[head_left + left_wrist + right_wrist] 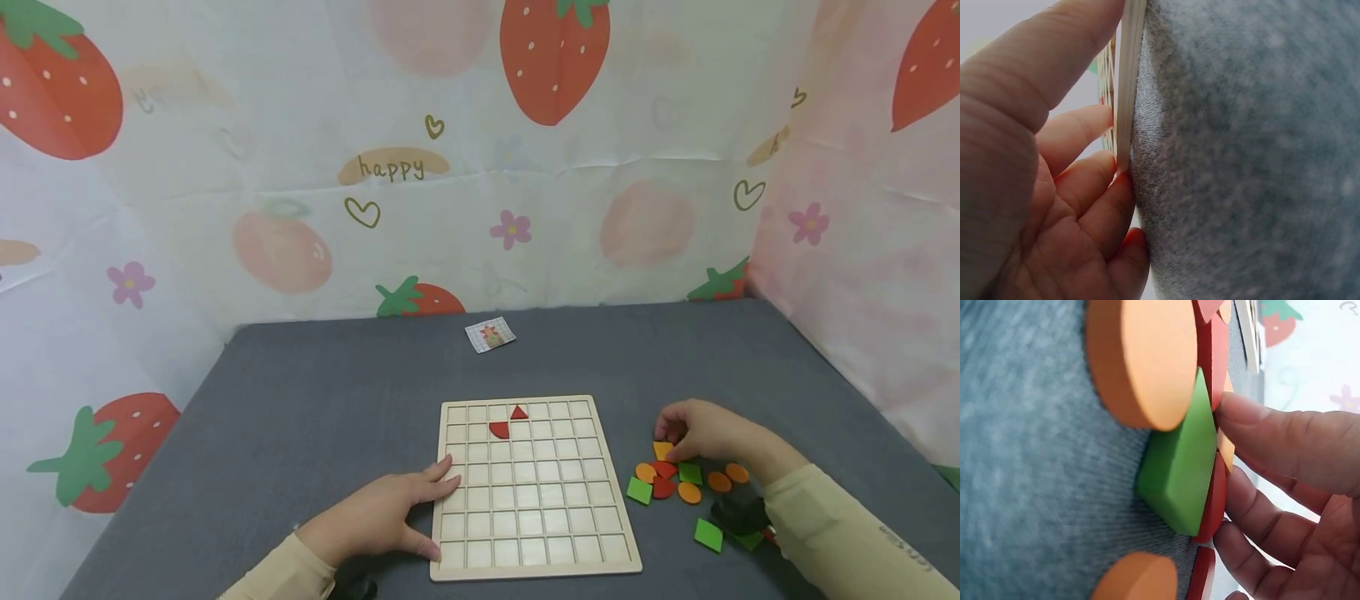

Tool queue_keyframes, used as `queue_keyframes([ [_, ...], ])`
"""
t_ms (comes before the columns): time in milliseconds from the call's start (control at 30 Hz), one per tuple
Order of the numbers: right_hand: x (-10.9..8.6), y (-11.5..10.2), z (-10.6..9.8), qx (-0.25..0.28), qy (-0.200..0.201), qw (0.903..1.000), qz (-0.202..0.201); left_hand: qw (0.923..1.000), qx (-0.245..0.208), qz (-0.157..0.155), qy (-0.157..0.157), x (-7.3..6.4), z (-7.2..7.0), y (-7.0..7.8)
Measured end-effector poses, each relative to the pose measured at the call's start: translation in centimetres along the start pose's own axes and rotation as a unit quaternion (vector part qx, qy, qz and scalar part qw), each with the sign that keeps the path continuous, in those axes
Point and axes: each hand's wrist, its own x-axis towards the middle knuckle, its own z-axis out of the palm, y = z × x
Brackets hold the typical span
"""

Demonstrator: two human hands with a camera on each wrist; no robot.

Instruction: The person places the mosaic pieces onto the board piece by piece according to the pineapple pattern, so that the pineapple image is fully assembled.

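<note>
A pale wooden grid board (pixel 536 522) lies on the grey cloth, with a red triangle (pixel 519 412) and a red quarter-circle (pixel 499 430) in its upper cells. Along the board's left edge rests my left hand (pixel 378 510), fingers spread, fingertips on the rim and thumb near the lower corner. Right of the board, my right hand (pixel 708 427) pinches a yellow-orange square piece (pixel 662 451) at the far side of a loose pile. The right wrist view shows thumb and fingers at that piece, partly hidden behind a green piece (pixel 1188 462) and red pieces.
Around the right hand lie orange discs (pixel 689 493), green squares (pixel 708 535) and red pieces (pixel 663 487), some overlapping. A small picture card (pixel 491 335) sits beyond the board. Strawberry-print curtains (pixel 555 242) stand behind the table and at both sides.
</note>
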Motion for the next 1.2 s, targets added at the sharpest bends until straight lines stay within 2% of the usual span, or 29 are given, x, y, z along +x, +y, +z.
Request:
queue_keyframes([
  [267, -0.05, -0.24, 0.15, -0.014, 0.006, 0.9998, 0.012, 1.0000, 0.002, 0.003, 0.003, -0.03, -0.09, 0.06],
  [600, -0.03, -0.01, 0.41, -0.031, 0.017, 0.9994, 0.001, 1.0000, 0.001, -0.001, -0.002, 0.01, -0.05, 0.08],
  [1000, -0.18, 0.29, -0.02, 0.006, 0.001, 0.9999, -0.015, 1.0000, -0.002, -0.002, -0.001, 0.02, 0.05, -0.05],
  [1200, -0.25, 0.00, -0.43, 0.017, 0.013, 0.9994, -0.028, 1.0000, -0.003, -0.003, -0.001, 0.00, 0.06, -0.05],
])
